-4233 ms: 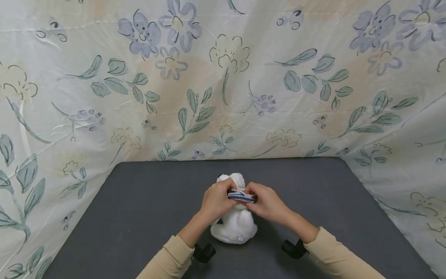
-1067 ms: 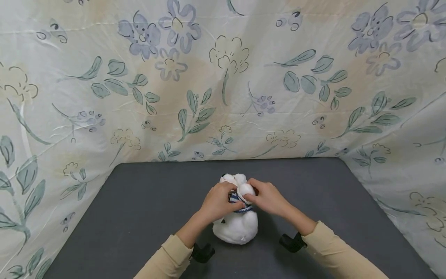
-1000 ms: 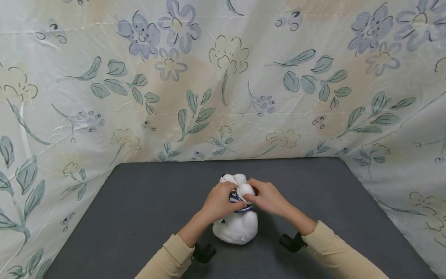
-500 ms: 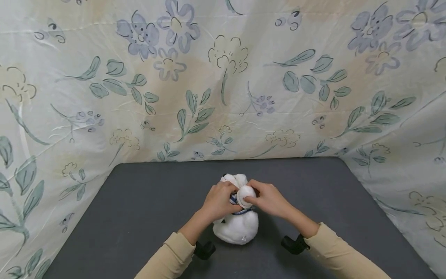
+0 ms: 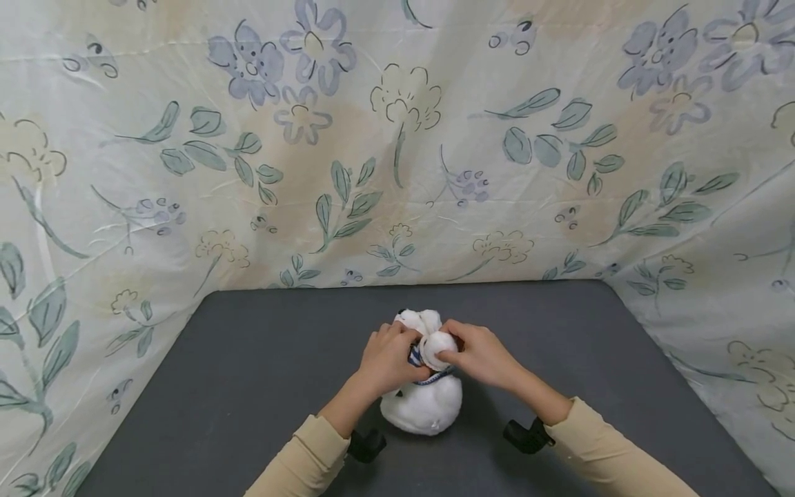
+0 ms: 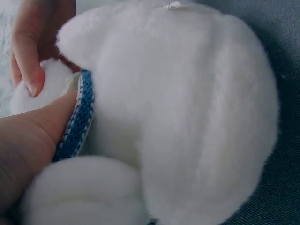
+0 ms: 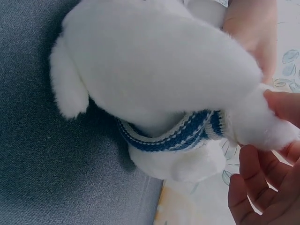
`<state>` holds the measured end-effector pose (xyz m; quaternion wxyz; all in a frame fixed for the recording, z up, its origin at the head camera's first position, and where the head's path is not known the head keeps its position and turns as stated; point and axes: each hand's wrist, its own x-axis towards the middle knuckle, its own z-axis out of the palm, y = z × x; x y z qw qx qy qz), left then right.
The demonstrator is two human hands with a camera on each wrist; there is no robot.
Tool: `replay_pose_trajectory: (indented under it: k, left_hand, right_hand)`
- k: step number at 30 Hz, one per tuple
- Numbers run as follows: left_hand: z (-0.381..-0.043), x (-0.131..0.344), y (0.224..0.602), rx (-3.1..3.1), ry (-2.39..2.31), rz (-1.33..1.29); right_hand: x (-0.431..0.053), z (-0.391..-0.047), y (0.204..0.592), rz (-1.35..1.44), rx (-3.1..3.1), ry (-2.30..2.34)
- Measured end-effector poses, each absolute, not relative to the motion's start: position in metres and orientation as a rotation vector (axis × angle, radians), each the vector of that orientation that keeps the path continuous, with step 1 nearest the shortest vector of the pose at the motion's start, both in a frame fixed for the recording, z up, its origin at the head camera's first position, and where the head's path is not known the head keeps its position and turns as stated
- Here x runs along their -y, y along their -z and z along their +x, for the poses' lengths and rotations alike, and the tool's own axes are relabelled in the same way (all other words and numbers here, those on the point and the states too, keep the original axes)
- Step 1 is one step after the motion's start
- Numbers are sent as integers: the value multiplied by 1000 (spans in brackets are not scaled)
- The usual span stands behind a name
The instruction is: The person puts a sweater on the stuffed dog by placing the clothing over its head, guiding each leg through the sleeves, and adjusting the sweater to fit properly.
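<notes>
A white plush toy sits on the dark table, a blue-and-white knitted sweater bunched around its upper body. My left hand grips the sweater at the toy's left side in the head view. In the left wrist view, the left thumb lies under the blue knitted edge. My right hand pinches a rounded white limb of the toy between thumb and fingers. The right wrist view shows this limb coming out of a knitted opening. The left fingertips are partly hidden.
The dark grey table extends around the toy on all sides. A floral cloth hangs behind it and along both sides. Black wrist cameras sit under both wrists, near the tabletop.
Earlier both hands held the bunched sweater behind the toy's head. Now the right hand holds a limb that sticks out of it. Over the last second, the limb has come out slightly further.
</notes>
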<state>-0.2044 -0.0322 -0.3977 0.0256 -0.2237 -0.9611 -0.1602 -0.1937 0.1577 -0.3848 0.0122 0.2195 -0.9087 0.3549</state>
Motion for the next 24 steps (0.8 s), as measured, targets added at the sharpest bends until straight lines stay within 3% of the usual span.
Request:
replay_pose_trajectory:
  k: [12,24]
  left_hand:
    - [-210,24,402,2773,650,-977]
    - [-215,19,403,2902,601,-895]
  right_hand:
    - [-156,-193,387,647,2841,-1170]
    - [-157,-190,389,676,2799,-1116]
